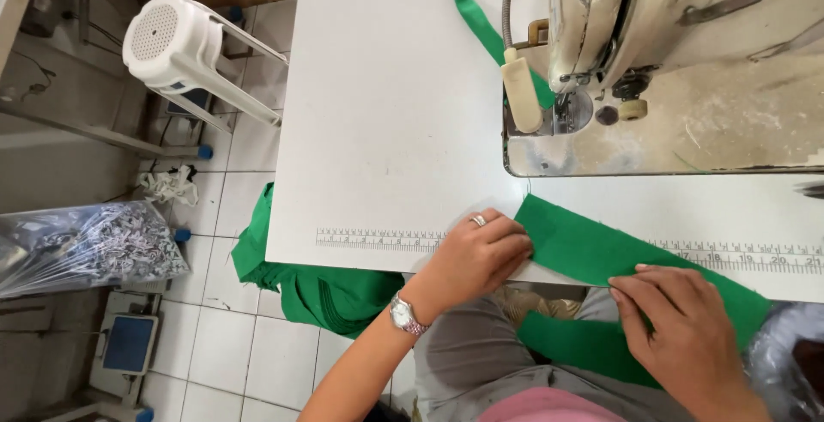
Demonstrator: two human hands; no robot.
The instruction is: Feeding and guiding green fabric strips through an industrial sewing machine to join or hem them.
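Two hands: both are laid on one flat strip of bright green woven fabric (592,246), which lies at the near edge of the white sewing table (386,113) and hangs over it toward the lap.
Left hand (476,255): fingers are held together and pressed flat on the strip's cut end; a ring and a metal wristwatch (405,315) are worn.
Right hand (682,327): fingers are spread slightly and laid flat on the cloth further along; nothing is clamped.
Fabric look: matte, smooth, straight-edged, with a few loose threads at the end.
Table edge: a printed ruler strip (378,239) is partly covered by the fabric.
Machine: a worn cream metal sewing machine (669,36) stands behind, with a second green band (481,23) fed under it.
Floor: a heap of green cloth (300,289) lies on white tiles, near a white plastic stool (184,44).
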